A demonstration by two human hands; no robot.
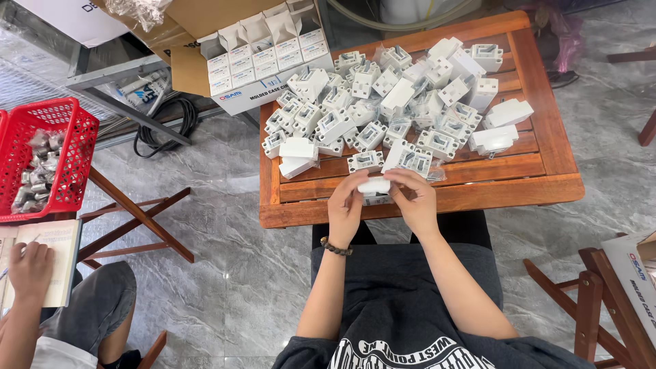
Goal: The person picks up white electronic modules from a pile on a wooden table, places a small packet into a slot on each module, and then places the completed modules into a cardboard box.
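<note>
counter (547, 171): reddish-brown wood, slatted
breaker parts (383, 113): white w/ grey insets
small part (374, 186): white
basket (68, 130): red mesh, silver bits inside
floor (225, 273): grey marble, pale veins
carton (198, 27): brown cardboard; inner boxes white
cable (164, 126): black
bracelet (336, 247): dark beads
shirt (403, 314): dk grey, white print

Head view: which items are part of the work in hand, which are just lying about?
In hand:
left hand and right hand, both on one white breaker
breaker pile on the wooden table
carton of small boxes

Lying about:
red basket of wrapped parts
black cable
another person's notebook
</note>
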